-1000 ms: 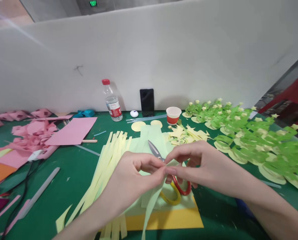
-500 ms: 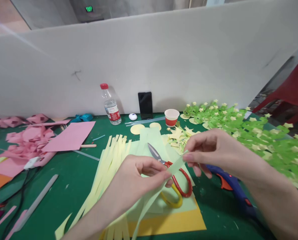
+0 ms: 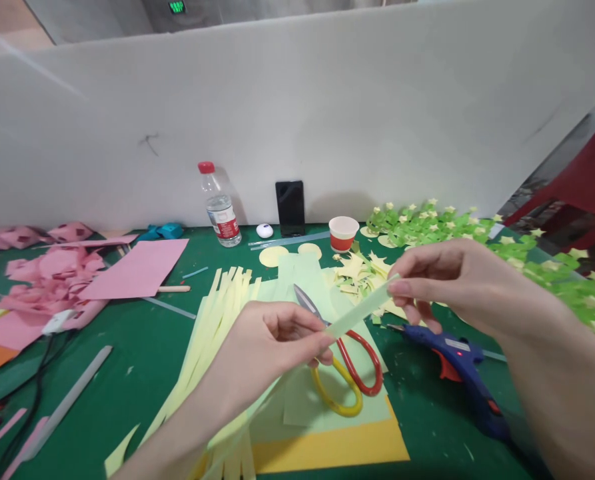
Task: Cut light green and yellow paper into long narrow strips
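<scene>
A pale green paper strip (image 3: 360,312) is stretched between both hands above the green table (image 3: 142,340). My left hand (image 3: 267,347) pinches the strip near its middle, and the rest trails down toward me. My right hand (image 3: 452,280) pinches the strip's far end, up and to the right. Below the strip lie scissors (image 3: 342,360) with one red and one yellow handle, on light green and orange sheets (image 3: 327,447). Several cut yellow strips (image 3: 217,327) fan out to the left.
A blue glue gun (image 3: 457,363) lies at the right under my right forearm. Green paper trees with yellow stars (image 3: 437,227) crowd the far right. At the back stand a water bottle (image 3: 217,203), a phone (image 3: 290,207) and a red cup (image 3: 343,233). Pink paper scraps (image 3: 57,280) fill the left.
My right hand has slid away from my left, up and to the right along the strip, pulling it taut. The glue gun has come into view beneath it.
</scene>
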The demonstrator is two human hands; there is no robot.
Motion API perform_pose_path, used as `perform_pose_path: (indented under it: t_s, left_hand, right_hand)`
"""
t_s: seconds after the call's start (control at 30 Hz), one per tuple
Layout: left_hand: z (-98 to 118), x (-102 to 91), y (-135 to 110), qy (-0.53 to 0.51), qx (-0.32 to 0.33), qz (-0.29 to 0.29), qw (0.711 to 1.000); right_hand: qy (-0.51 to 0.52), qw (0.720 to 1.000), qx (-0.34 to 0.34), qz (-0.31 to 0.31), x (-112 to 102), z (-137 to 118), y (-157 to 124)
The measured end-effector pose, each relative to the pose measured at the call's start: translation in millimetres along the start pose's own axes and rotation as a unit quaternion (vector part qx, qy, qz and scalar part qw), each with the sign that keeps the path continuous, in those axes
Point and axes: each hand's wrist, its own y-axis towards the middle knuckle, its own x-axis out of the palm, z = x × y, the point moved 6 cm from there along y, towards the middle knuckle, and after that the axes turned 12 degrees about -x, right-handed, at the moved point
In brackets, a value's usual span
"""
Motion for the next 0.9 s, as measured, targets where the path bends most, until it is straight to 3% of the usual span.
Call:
perform_pose_path:
  t_s: [0.13, 0.23, 0.4, 0.7, 0.9]
  left_hand:
    - [-2, 0.5, -1, -0.019, -0.009, -0.011, 1.0]
    - [-4, 1.2, -2, -0.009, -0.006, -0.017, 1.0]
    - [-5, 2.7, 0, 0.026, -0.004, -0.031, 0.999]
    - [-7, 1.0, 7, 0.052, -0.025, -0.023, 0.998]
    - [-11, 0.8, 9, 0.037, -0.06, -0.055, 0.996]
  right_hand:
    - [0.012, 0.999, 0.005, -0.04, 4, 2, 1]
    - [0.008, 1.0, -0.006, -0.019, 0, 2, -1]
    - [0.011, 0.999, -0.007, -0.036, 0, 3, -3]
    - [-0.003, 1.0, -0.006, 0.025, -1, 1, 0]
    - [0.024, 0.999, -0.006, -0.031, -2, 8, 6]
